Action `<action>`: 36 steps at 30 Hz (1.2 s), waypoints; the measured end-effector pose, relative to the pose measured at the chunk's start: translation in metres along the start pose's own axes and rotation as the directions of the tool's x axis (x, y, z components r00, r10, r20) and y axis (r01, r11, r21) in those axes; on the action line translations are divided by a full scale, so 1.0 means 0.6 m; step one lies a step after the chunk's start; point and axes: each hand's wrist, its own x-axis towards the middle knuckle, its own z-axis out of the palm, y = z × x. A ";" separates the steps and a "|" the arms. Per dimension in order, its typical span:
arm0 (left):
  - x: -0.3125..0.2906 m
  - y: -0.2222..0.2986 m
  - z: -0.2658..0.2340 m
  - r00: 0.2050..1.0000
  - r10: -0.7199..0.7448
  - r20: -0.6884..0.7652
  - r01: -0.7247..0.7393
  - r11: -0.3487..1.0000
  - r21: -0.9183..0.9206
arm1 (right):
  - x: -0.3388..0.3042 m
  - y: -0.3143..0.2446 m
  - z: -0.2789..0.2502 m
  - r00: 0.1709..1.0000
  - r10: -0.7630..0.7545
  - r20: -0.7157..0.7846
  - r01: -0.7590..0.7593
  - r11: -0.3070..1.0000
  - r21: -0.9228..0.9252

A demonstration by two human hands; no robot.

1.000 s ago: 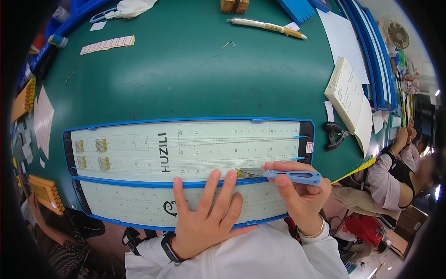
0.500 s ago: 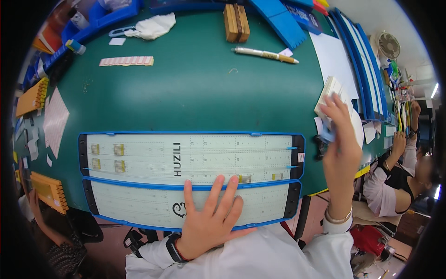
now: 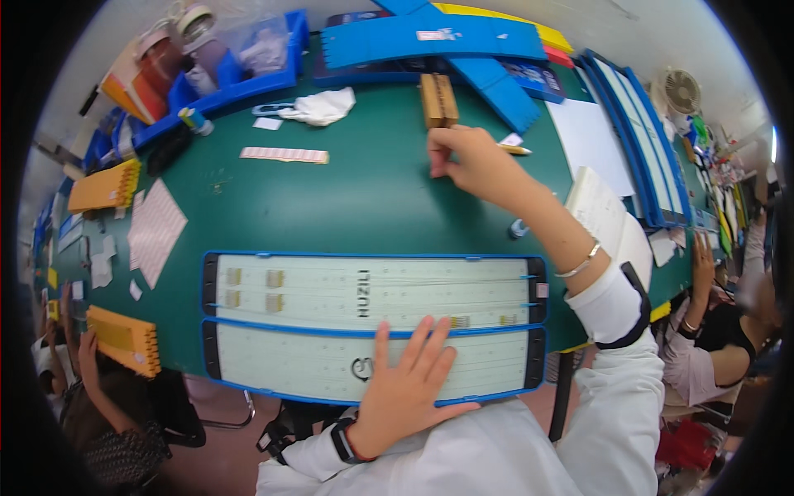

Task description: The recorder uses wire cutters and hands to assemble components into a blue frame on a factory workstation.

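- The dark green tabletop (image 3: 372, 198) fills most of the view, a pale wall (image 3: 620, 25) behind it and a fan (image 3: 683, 89) at the far right.
- Beneath the near edge, pinkish floor (image 3: 236, 413) and a dark chair (image 3: 178, 409) show at the left.
- The opened blue-rimmed case (image 3: 281, 351) lies at the near edge; its near half appears to jut past the tabletop. Several small bundles (image 3: 275, 302) of fine pieces sit on its farther panel.
- The left hand (image 3: 401, 409) lies flat across the near panel, fingers spread.
- The right hand (image 3: 478, 165) is over the tabletop beyond the case, just short of the wooden block (image 3: 438, 101). Its fingers are bent and drawn together; whether they pinch anything cannot be told.
- Bare green runs between the case and the label strip (image 3: 285, 155), and from the strip to the right hand.
- Bounding that stretch are a patterned sheet (image 3: 160, 231) on the left, a blue bin (image 3: 231, 97) and blue boards (image 3: 434, 40) behind, and an open notebook (image 3: 591, 207) on the right.
- The right forearm crosses beside the notebook.
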 end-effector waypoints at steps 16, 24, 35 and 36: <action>-0.006 -0.007 -0.006 0.995 -0.012 0.103 0.008 0.999 0.039 | -0.259 -0.147 -0.041 0.964 0.056 -0.259 -0.039 0.997 0.071; 0.015 0.037 0.014 0.997 0.022 -0.071 -0.023 1.000 -0.021 | -0.309 -0.114 0.016 0.985 0.164 -0.053 -0.170 0.975 -0.141; 0.038 0.066 0.053 0.999 -0.002 0.033 0.004 0.998 -0.069 | -0.330 -0.095 -0.038 0.953 0.257 -0.162 -0.278 0.952 -0.126; 0.037 0.067 0.050 0.999 -0.010 0.032 0.012 0.998 -0.055 | -0.337 -0.085 -0.057 0.934 0.291 -0.205 -0.325 0.933 -0.154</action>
